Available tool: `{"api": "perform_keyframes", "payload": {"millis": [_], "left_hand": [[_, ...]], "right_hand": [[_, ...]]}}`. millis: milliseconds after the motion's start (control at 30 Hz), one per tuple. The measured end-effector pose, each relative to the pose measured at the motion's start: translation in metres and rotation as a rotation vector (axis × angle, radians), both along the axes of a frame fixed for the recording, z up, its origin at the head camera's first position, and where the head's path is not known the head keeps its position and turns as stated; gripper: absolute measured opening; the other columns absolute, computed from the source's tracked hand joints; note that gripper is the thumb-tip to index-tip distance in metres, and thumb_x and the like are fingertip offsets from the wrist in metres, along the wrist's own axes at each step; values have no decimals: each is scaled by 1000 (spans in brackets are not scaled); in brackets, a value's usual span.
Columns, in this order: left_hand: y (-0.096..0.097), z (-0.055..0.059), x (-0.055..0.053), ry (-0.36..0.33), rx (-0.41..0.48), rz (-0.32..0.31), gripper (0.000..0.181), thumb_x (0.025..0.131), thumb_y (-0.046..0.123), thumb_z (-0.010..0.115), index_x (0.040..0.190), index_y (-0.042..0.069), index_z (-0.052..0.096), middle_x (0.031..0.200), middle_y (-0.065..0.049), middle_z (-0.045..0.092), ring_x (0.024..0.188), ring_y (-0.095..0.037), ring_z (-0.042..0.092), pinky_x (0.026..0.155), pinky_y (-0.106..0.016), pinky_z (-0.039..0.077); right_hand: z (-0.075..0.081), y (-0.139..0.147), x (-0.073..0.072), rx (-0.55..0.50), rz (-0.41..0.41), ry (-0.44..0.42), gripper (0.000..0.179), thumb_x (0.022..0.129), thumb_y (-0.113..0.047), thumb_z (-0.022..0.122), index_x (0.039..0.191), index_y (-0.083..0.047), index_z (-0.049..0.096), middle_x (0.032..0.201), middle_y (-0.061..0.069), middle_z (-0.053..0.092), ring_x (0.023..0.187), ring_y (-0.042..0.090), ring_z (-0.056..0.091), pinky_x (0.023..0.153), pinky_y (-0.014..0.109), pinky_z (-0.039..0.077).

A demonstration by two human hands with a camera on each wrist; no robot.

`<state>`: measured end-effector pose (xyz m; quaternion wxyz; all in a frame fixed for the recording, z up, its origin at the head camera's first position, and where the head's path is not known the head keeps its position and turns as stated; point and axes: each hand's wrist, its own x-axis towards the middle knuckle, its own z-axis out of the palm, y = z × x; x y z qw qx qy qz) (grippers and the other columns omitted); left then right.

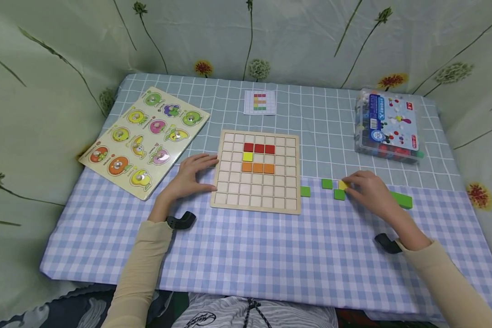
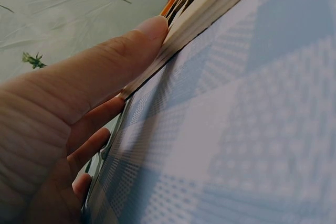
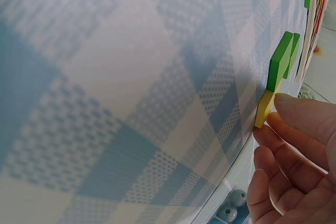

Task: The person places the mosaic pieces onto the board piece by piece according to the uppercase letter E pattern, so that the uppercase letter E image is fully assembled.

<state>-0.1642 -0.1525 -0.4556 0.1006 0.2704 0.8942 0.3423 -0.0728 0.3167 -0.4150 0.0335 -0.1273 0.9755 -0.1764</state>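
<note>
A wooden grid board (image 1: 255,172) lies flat in the middle of the table. Set in its cells are a row of red tiles (image 1: 259,148), one yellow tile (image 1: 248,156) under the leftmost red, and a row of orange tiles (image 1: 258,168). My left hand (image 1: 191,175) touches the board's left edge, thumb and fingers spread and straight. To the right of the board my right hand (image 1: 368,190) pinches a second yellow tile (image 3: 264,107) between thumb and fingers, low at the cloth. Green tiles (image 1: 326,183) lie beside it, and another green tile (image 1: 305,191) is against the board's right edge.
A printed pattern card (image 1: 260,102) lies behind the board. At left is a fruit puzzle board (image 1: 145,141). A clear plastic box (image 1: 387,127) of coloured parts stands at the back right. A long green piece (image 1: 402,200) is partly hidden behind my right hand.
</note>
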Motion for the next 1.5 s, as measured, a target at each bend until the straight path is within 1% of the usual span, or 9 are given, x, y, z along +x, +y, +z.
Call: {"api": "perform_keyframes", "payload": {"millis": [167,267,467,633,767,967,1200,1433,1500], "left_hand": [[0,1,0,-2,-1,6,76,69,28,82,136,10,50,147,-9,43,140,-32,25,115,-54,10],[0,1,0,-11,-2,7,76,70,28,82,136,11,49,148,-9,42,141,-31,25,115,-54,10],[0,2,0,-23,-1,3,76,70,29,82,137,12,49,148,-8,42,141,-31,24,115,-54,10],[0,1,0,-11,-6,0,76,70,29,82,136,11,50,147,-9,43,140,-31,26,114,-55,11],[0,0,0,4,-10,1,75,70,29,82,136,10,50,147,-9,43,140,-31,27,115,-54,11],[0,0,0,4,-4,1,76,70,29,82,136,10,50,147,-9,44,140,-31,27,114,-55,11],[0,0,0,9,-2,-2,75,70,30,82,135,10,51,147,-9,44,139,-31,27,114,-55,11],[0,-1,0,15,-4,0,75,69,29,82,135,10,51,146,-9,44,139,-31,28,114,-55,12],[0,0,0,14,-2,-1,75,70,29,82,135,10,51,146,-9,44,139,-31,28,114,-54,12]], "right_hand": [[-1,1,0,-1,9,-1,25,79,0,68,104,7,68,99,22,65,94,35,58,81,51,48],[-1,1,-1,-1,10,3,26,79,0,69,103,7,68,99,22,65,91,34,58,78,50,49],[-1,2,-7,18,37,50,22,75,0,71,96,7,70,89,19,67,81,30,60,70,46,50],[3,-2,-11,-9,30,72,23,75,0,71,96,6,70,89,19,67,82,30,60,69,45,51],[8,-9,-16,-26,22,87,23,76,-2,71,98,4,70,89,17,67,82,28,60,69,44,51],[11,-22,-22,-46,62,101,23,76,-1,71,98,4,70,89,17,67,81,28,60,69,42,52],[9,-43,-28,-43,77,78,23,78,-5,71,100,4,70,92,18,67,88,31,59,76,45,50],[9,-68,-37,-50,142,99,23,79,-5,70,100,3,70,94,18,66,90,32,59,78,45,50],[10,-75,-39,-60,154,86,23,79,-5,70,101,3,70,95,18,66,91,32,58,78,44,50]]}}
